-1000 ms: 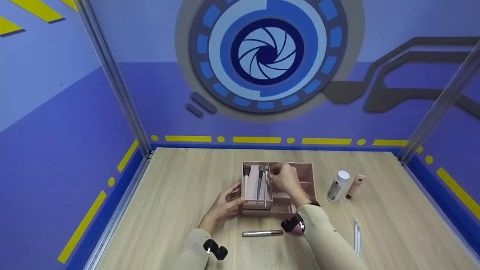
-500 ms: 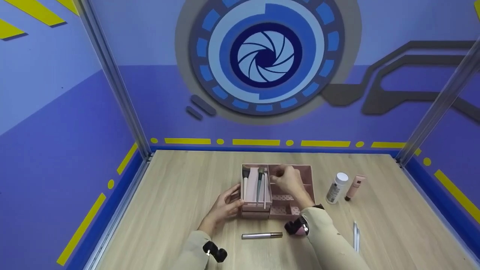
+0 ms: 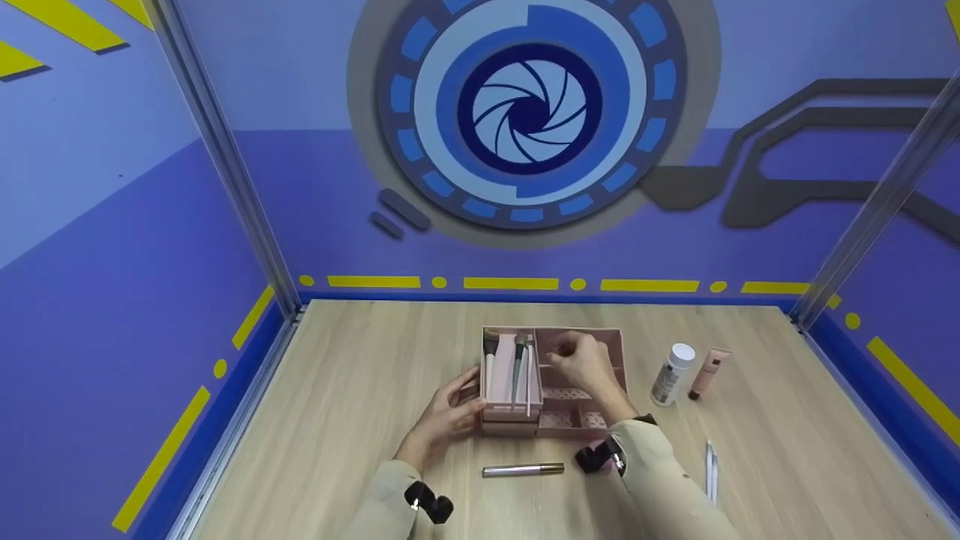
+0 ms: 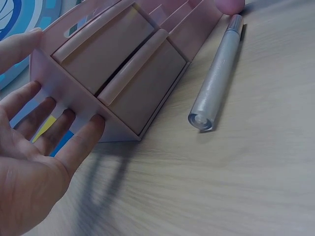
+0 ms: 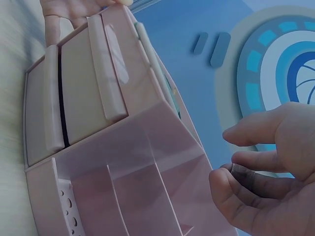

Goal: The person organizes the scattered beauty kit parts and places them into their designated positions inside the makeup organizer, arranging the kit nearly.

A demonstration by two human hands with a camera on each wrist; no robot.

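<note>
A pink makeup organizer [image 3: 510,430] stands on the table, with several makeup brushes [image 3: 517,369] lying in its upper left tray. My left hand [image 3: 448,411] steadies it from the left; in the left wrist view, nearly straight fingertips [image 4: 97,121] touch the side wall and the thumb is at the upper edge. Over the right-hand compartments [image 3: 571,394] is my right hand [image 3: 587,365], close beside the brush tray. The right wrist view shows its fingers [image 5: 246,132] loosely bent with nothing between them. Two drawers [image 4: 142,83] in the organizer's front are closed.
A silver cosmetic tube [image 3: 523,470] lies in front of the organizer, near a pink ball-like item [image 4: 230,6]. To the right are a white-capped bottle [image 3: 673,375], a pink squeeze tube [image 3: 709,373] and thin white sticks [image 3: 711,471]. Walls enclose the table's back and sides.
My right hand has drawn slightly to the right, away from the brush tray. The left hand stays against the organizer's side, and the brushes lie as before.
</note>
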